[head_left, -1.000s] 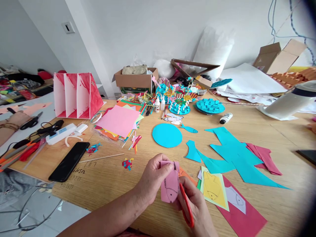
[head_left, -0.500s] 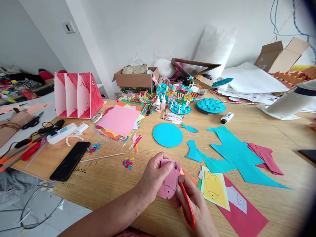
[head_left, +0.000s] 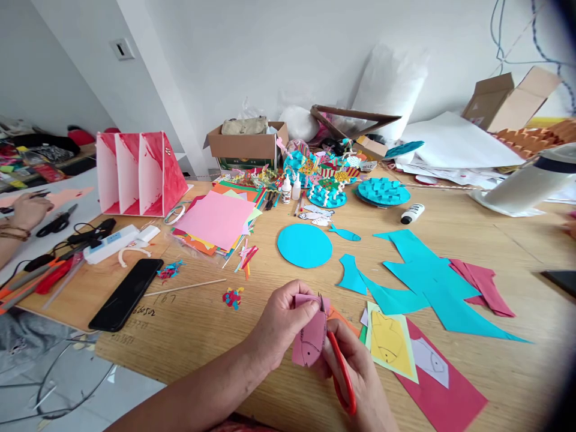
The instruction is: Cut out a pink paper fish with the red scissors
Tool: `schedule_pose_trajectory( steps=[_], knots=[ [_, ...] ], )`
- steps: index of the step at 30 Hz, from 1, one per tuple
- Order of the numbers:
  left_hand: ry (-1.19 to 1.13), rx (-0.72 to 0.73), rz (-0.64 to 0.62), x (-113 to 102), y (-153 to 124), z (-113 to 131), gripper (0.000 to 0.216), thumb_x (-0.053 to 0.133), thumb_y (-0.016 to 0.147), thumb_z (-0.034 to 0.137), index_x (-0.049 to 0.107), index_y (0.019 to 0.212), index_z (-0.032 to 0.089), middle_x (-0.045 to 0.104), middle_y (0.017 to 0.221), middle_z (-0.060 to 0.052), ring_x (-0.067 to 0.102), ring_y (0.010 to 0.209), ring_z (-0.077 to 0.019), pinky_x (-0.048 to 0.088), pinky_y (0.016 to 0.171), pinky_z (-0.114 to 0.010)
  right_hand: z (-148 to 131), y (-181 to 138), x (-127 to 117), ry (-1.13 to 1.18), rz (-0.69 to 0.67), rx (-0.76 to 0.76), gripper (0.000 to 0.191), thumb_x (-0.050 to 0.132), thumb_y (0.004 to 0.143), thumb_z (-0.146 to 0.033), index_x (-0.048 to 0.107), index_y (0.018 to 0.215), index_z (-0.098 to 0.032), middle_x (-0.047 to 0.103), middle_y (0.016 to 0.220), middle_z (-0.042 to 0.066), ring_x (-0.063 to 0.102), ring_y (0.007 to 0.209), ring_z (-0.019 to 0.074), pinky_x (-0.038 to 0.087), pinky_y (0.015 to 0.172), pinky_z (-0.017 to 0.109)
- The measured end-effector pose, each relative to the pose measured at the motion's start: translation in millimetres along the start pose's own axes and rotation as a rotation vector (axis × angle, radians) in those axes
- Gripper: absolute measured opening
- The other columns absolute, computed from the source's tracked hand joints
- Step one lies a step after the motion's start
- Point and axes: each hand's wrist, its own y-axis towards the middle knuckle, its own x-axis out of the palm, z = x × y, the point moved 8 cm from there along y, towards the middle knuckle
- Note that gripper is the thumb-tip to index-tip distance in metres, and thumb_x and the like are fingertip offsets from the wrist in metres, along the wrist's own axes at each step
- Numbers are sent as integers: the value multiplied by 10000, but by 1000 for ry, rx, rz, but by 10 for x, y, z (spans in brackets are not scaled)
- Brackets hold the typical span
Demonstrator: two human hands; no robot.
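My left hand (head_left: pixel 279 324) pinches a pink paper piece (head_left: pixel 310 333) with a fish drawn on it in black outline, held just above the wooden table (head_left: pixel 189 327). My right hand (head_left: pixel 362 375) is closed round red-handled scissors (head_left: pixel 342 375), whose blades meet the pink paper at its upper right edge. Right beside my hands lies a yellow paper with a fish outline (head_left: pixel 389 342) on a red sheet (head_left: pixel 443 396). A small grey fish drawing (head_left: pixel 432 363) rests on that red sheet too.
Turquoise paper offcuts (head_left: pixel 423 282) and a turquoise disc (head_left: pixel 305 246) lie beyond my hands. A stack of coloured sheets (head_left: pixel 218 222), a black phone (head_left: pixel 126 294), glue bottles (head_left: pixel 287 191) and a red-white divider (head_left: pixel 139 174) stand further left. Another person's hand (head_left: pixel 27 210) is at the far left.
The pink paper has been turned slightly in my left hand while the scissors stay at its edge. The other person's hand at far left has moved up and left.
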Motion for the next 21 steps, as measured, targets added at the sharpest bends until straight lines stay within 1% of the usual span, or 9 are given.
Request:
schedule_pose_trajectory(
  steps=[4,8,15,21],
  knots=[
    [-38,21,9,2,-6,-7,149,533,731,280,467,661,165,450,587,30,396,555,-95,323,544,-214,-44,-6,17,-11,-16,-15,316,529,785,-503,477,724,-196,412,594,-52,339,537,108,278,489,209],
    [-64,33,39,1,-4,-12,170,533,737,292,443,653,175,423,578,41,385,543,-93,314,527,-209,-67,-9,30,-16,-20,-20,329,526,782,-510,472,703,-196,406,607,-50,342,555,112,276,501,212],
    [-46,41,87,0,9,-25,192,538,720,295,416,622,183,388,563,51,349,537,-89,288,515,-202,-64,-14,11,18,8,-39,321,581,738,-502,503,701,-193,403,600,-49,319,549,111,276,477,199],
    [-12,42,111,3,7,-17,188,522,722,285,404,618,183,379,562,52,332,541,-89,283,522,-207,-101,-23,15,49,14,-43,300,588,744,-484,524,717,-192,432,609,-48,353,550,108,315,498,191]
  ],
)
